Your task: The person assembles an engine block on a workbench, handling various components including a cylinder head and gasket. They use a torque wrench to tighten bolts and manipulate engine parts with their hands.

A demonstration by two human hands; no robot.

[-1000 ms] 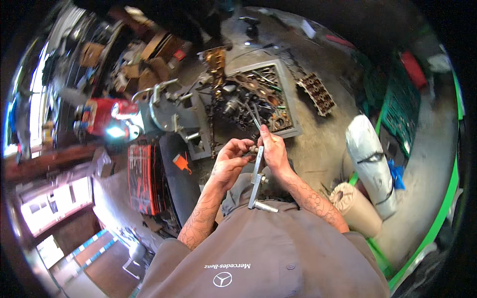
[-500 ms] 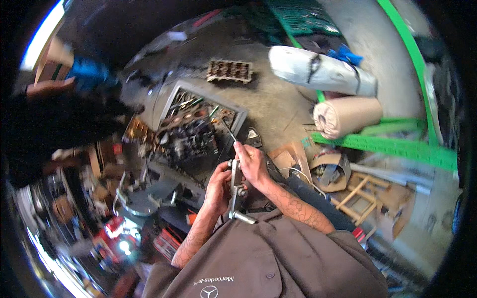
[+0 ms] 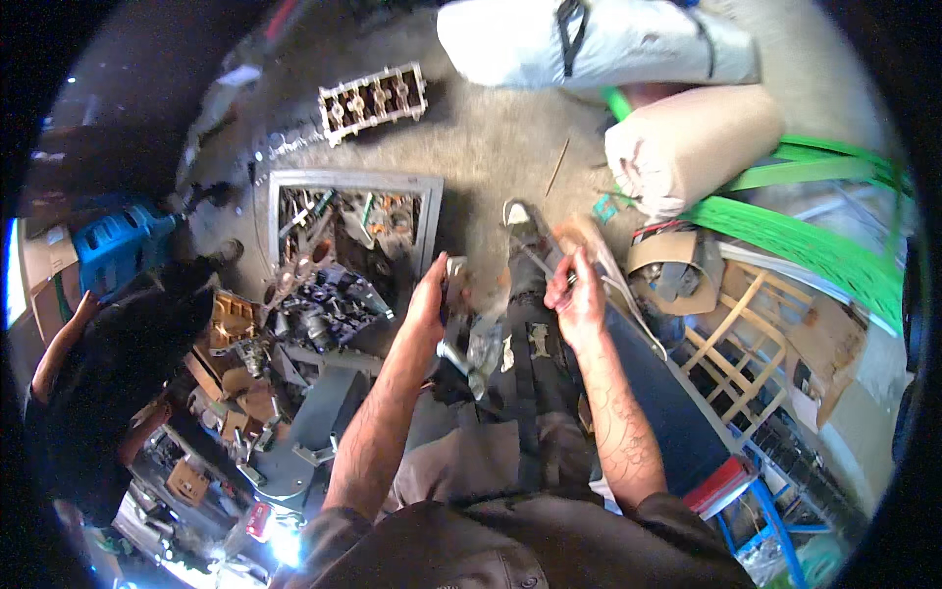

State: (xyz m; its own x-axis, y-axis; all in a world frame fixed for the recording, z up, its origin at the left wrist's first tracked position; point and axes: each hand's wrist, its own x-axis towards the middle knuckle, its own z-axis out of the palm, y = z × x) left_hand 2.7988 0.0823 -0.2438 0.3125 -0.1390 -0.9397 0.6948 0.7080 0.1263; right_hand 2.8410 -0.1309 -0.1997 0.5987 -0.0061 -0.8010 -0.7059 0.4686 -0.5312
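You hold: left hand (image 3: 426,302) clamped on a metal piece (image 3: 452,355) near the grey tray's right edge (image 3: 433,211), right hand (image 3: 581,302) clamped on a slim rod (image 3: 537,261); grip firmly.

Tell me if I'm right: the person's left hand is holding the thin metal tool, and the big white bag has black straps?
Not quite: the head view shows the thin metal tool in the person's right hand. The big white bag does have black straps.
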